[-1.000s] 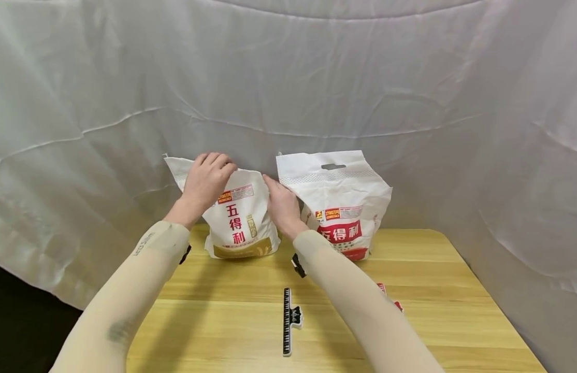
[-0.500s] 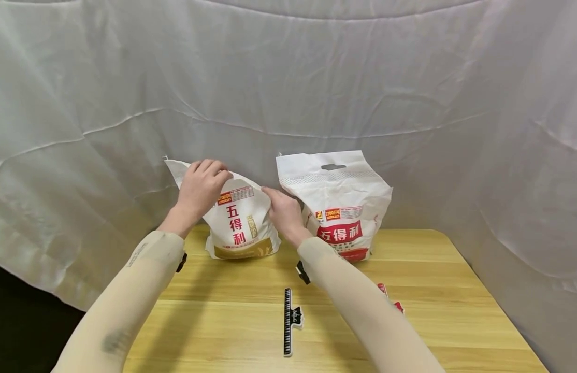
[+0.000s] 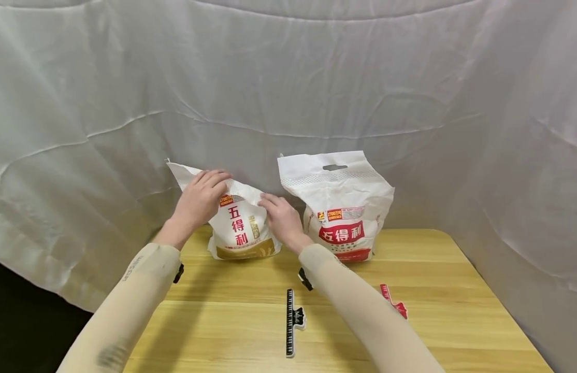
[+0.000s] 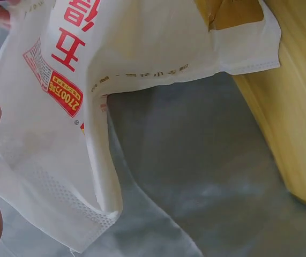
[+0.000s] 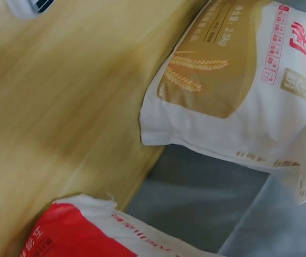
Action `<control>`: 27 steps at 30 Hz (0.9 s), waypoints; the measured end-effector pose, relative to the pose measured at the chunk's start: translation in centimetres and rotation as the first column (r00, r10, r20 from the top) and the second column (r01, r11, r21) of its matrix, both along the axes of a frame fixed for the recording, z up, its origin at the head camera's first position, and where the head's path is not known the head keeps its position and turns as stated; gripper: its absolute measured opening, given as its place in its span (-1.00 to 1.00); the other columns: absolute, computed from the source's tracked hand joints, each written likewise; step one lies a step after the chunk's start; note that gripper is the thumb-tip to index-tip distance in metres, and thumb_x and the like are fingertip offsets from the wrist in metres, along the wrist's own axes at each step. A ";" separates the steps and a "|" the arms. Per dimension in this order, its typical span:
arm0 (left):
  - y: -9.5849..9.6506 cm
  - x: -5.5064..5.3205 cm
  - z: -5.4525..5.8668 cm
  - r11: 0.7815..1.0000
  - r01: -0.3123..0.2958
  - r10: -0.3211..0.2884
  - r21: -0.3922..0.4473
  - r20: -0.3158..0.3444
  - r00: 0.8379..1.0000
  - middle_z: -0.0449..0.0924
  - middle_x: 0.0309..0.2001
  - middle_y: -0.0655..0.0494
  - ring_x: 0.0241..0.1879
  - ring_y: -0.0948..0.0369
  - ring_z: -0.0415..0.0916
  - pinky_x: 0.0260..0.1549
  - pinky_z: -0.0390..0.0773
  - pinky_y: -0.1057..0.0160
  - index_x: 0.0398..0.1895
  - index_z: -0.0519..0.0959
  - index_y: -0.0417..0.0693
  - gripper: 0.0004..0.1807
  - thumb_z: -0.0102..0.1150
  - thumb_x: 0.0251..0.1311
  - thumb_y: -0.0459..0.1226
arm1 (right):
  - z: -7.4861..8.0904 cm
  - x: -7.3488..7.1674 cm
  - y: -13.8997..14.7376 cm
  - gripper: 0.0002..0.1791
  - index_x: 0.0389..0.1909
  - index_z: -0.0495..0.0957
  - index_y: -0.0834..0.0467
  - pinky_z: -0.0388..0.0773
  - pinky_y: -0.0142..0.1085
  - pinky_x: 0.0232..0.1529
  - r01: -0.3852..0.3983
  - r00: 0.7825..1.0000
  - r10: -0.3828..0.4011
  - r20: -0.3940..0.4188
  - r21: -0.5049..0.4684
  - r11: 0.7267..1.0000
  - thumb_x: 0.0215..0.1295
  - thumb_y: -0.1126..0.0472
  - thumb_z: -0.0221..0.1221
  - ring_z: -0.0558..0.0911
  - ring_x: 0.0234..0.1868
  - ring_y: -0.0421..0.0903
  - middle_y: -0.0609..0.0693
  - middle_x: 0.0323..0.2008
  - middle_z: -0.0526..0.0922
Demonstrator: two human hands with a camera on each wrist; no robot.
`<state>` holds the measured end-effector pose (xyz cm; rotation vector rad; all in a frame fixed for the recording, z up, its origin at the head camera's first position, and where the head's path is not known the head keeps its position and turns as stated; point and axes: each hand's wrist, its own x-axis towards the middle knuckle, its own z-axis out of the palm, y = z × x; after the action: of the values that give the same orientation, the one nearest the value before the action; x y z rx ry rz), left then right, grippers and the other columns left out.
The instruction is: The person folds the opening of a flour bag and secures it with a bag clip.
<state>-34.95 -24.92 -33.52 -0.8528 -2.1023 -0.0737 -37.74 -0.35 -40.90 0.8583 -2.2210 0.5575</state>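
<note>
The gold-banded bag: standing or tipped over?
Standing: the bag rests its base on the table, its top held by the left hand and right hand.

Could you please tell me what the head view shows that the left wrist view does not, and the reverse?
Only the head view: the red-labelled bag, the black clip and the red clip.

Only the left wrist view: the small lettering along the left side of the gold-labelled bag.

Both: that same bag, the left grip at its top, the wood-grain table and the grey cloth.
</note>
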 end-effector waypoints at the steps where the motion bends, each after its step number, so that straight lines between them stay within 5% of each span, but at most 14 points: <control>1: 0.0 0.1 -0.1 1.000 -0.005 0.005 0.002 0.030 1.000 0.66 0.16 -0.20 0.25 -0.18 0.53 0.27 0.46 -0.25 -0.33 0.58 -0.24 -0.87 0.25 0.17 -0.58 | -0.1 0.0 -0.1 -0.70 0.02 0.70 0.10 0.69 -0.16 0.03 -0.003 1.000 0.003 0.020 0.000 1.000 0.31 0.41 0.29 0.67 0.15 0.01 0.00 0.33 0.60; 8: 0.1 0.2 -0.3 0.996 -0.084 0.080 0.023 0.155 0.985 0.60 0.24 -0.18 0.33 -0.16 0.45 0.35 0.37 -0.20 -0.27 0.55 -0.20 -0.88 0.25 0.20 -0.33 | 0.1 0.1 -0.4 -0.77 0.02 0.69 0.09 0.60 -0.18 0.14 -0.004 0.987 0.010 0.161 -0.036 0.999 0.41 0.22 0.21 0.59 0.20 0.01 -0.01 0.42 0.51; 17: 0.8 -0.3 -0.7 0.985 -0.089 0.077 0.145 0.091 0.993 0.68 -0.01 -0.12 0.07 -0.12 0.59 0.19 0.47 -0.11 -0.03 0.60 -0.22 -0.82 0.26 0.37 -0.34 | 0.6 -0.4 -1.0 -0.62 0.27 0.55 0.14 0.41 -0.12 0.40 -0.020 0.969 0.065 0.238 -0.187 0.982 0.49 0.20 0.21 0.54 0.30 0.07 0.07 0.26 0.63; 21: 1.0 -0.4 -0.7 0.977 -0.109 0.090 0.183 0.108 0.990 0.67 0.02 -0.11 0.05 -0.13 0.60 0.18 0.48 -0.13 0.05 0.62 -0.20 -0.76 0.31 0.36 -0.36 | 0.8 -0.5 -1.2 -0.57 0.35 0.50 0.13 0.41 -0.09 0.40 -0.002 0.943 0.081 0.324 -0.237 0.972 0.51 0.21 0.19 0.54 0.32 0.08 0.08 0.28 0.60; 27: 1.2 -0.5 -0.4 0.950 -0.193 0.138 0.245 0.226 0.964 0.67 0.06 -0.11 0.12 -0.14 0.57 0.32 0.35 -0.20 0.08 0.61 -0.15 -0.76 0.28 0.40 -0.31 | 1.1 -1.0 -1.4 -0.56 0.38 0.53 0.06 0.54 -0.05 0.28 0.065 0.886 0.091 0.455 -0.317 0.946 0.54 0.18 0.17 0.67 0.18 0.08 0.06 0.32 0.60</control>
<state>-35.50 -23.69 -33.97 -0.5222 -2.2848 -0.3603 -38.72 -1.75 -39.82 0.6083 -2.4399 1.2068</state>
